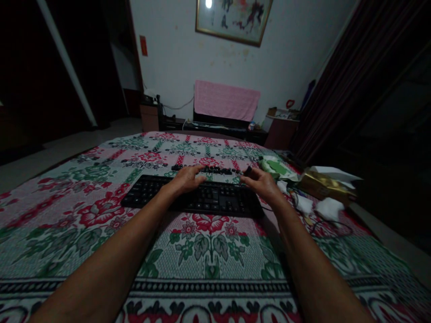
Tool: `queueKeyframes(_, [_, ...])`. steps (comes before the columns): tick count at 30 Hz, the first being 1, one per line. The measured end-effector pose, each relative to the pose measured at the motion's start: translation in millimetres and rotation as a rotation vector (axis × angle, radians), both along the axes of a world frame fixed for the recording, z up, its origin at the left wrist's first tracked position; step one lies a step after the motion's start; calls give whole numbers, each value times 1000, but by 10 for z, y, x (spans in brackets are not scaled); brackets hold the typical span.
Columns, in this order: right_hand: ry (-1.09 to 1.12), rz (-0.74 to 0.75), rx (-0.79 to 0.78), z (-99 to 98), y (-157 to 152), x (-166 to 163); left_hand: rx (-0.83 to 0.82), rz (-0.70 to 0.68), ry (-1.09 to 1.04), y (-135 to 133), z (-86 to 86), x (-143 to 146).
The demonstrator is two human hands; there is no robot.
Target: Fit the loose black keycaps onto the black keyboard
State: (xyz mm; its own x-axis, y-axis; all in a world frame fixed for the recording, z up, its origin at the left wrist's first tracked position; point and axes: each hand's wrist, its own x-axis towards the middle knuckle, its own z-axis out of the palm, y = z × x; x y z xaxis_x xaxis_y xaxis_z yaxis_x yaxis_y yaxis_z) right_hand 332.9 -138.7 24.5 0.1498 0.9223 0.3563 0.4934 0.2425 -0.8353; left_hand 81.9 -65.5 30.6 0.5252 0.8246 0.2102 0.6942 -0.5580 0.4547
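A black keyboard [158,194] lies on a bed covered with a flowered cloth [208,251]. My left hand [186,178] rests on the keyboard's far middle edge, fingers stretched flat toward a row of loose dark keycaps [215,170] lined up on the cloth behind it. My right hand [261,181] hovers over the keyboard's right end, fingers pinched on a small dark piece [248,171] that looks like a keycap. The light is dim.
To the right on the bed lie a green and white packet [276,167], a gold box [323,185], white tissues [328,208] and a thin cable [332,229]. A cabinet with a pink towel [226,101] stands at the far wall.
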Motion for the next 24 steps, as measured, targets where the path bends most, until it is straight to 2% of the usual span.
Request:
queueKeyframes(3, [86,-96,-17,-118,48,112,25,25,148,113,-134,-69])
queueKeyframes(6, [96,-168,37,-245,100,132,53,-10,246,140,-220,-50])
queueKeyframes(9, [110,-253,96,-350,141,143,69,-23,307,118,-225,-12])
queueKeyframes(12, [177,-305,65,-412,148,163,69,-9,331,90,-196,1])
queueKeyframes(17, [208,-323,14,-433,113,153,57,18,323,80,-162,-22])
queueKeyframes(21, [175,-257,0,-435,129,125,-15,43,343,88,-131,-53])
queueKeyframes(24, [116,-236,24,-432,157,126,7,26,321,67,-110,-51])
